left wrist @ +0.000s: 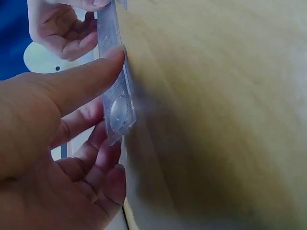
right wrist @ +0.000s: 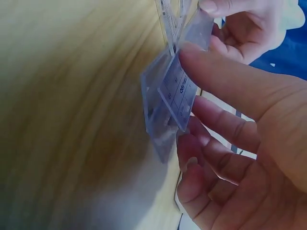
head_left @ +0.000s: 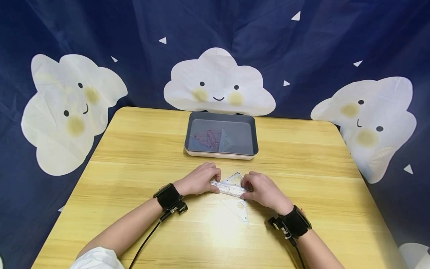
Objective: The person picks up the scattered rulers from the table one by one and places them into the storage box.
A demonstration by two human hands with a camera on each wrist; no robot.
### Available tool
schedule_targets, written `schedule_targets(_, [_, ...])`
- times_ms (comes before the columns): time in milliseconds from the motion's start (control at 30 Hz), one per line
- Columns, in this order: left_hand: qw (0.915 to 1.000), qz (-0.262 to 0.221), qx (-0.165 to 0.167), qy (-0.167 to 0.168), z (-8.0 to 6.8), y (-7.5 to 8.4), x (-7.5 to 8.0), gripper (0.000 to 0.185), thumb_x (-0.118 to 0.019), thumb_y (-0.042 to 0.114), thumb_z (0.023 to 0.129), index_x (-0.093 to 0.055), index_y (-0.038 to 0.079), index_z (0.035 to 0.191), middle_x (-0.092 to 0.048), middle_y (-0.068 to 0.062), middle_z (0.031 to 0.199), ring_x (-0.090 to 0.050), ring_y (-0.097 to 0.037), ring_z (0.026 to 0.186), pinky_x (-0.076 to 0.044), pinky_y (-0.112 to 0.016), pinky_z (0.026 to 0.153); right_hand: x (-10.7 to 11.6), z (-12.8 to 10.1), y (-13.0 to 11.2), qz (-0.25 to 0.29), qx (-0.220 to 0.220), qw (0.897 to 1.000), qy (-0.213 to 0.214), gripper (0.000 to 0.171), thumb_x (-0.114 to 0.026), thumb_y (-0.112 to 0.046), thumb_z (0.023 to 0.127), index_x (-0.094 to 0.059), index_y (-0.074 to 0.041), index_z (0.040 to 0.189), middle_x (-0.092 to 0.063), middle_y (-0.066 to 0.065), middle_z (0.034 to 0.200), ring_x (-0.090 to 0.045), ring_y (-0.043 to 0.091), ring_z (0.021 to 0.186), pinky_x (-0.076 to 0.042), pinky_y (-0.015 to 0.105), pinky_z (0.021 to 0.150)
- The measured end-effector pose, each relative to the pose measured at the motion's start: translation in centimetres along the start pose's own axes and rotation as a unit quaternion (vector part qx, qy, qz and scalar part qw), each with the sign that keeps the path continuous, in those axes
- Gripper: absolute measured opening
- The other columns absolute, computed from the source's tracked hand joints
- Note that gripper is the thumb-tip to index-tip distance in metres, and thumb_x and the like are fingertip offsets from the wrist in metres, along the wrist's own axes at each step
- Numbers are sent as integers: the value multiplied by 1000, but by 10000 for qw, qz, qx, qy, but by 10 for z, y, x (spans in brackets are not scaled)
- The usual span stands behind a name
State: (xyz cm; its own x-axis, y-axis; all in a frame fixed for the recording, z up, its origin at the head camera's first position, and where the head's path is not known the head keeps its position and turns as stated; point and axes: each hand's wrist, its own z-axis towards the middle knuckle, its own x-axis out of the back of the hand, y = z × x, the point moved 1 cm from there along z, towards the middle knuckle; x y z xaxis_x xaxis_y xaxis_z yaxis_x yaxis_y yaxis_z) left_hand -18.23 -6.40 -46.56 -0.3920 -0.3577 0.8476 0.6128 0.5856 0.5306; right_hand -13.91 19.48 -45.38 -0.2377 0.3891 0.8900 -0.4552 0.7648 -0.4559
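Both hands hold a clear ruler (head_left: 229, 189) by its two ends, over the table's middle. My left hand (head_left: 199, 180) pinches the left end between thumb and fingers; in the left wrist view a rounded hole shows near that end of the ruler (left wrist: 111, 86). At the other end my right hand (head_left: 267, 191) grips with thumb above and fingers beneath, as the right wrist view shows with the printed ruler (right wrist: 178, 93). A clear set square (head_left: 239, 175) lies just beyond the ruler, partly covered. Nearer the person, another clear set square (head_left: 240, 213) lies flat.
A dark grey tray (head_left: 240, 129) stands behind the hands. Inside it, purple set squares (head_left: 211, 138) and a bluish set square (head_left: 226, 141) overlap toward the left. A patterned blue curtain (head_left: 144, 86) hangs behind the wooden table (head_left: 141, 149). Cables trail from both wrist cameras.
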Motion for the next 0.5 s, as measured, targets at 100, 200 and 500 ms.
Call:
schedule_targets(100, [10000, -62, -20, 30, -1, 0, 0, 27, -88, 29, 84, -66, 15, 92, -56, 1, 92, -49, -15, 88, -43, -33, 83, -2, 0, 0, 113, 72, 9999, -44, 28, -93, -21, 77, -68, -15, 88, -57, -6, 79, -47, 8, 71, -40, 26, 65])
schedule_targets(200, [9999, -135, -38, 56, -2, 0, 1, 23, -85, 28, 88, -65, 17, 89, -56, 2, 90, -48, -15, 86, -43, -32, 81, -1, 0, 0, 281, 126, 9994, -124, 26, -91, -18, 79, -66, -16, 84, -55, -8, 75, -46, 7, 69, -38, 26, 64])
schedule_targets(500, [9993, -299, -210, 33, -6, 0, 3, 15, -74, 24, 99, -67, 17, 88, -56, 5, 89, -50, -13, 86, -44, -33, 82, 1, -1, 2, 829, 245, 9951, -476, 15, -81, -15, 92, -67, -16, 86, -56, -12, 73, -45, 2, 63, -39, 23, 60])
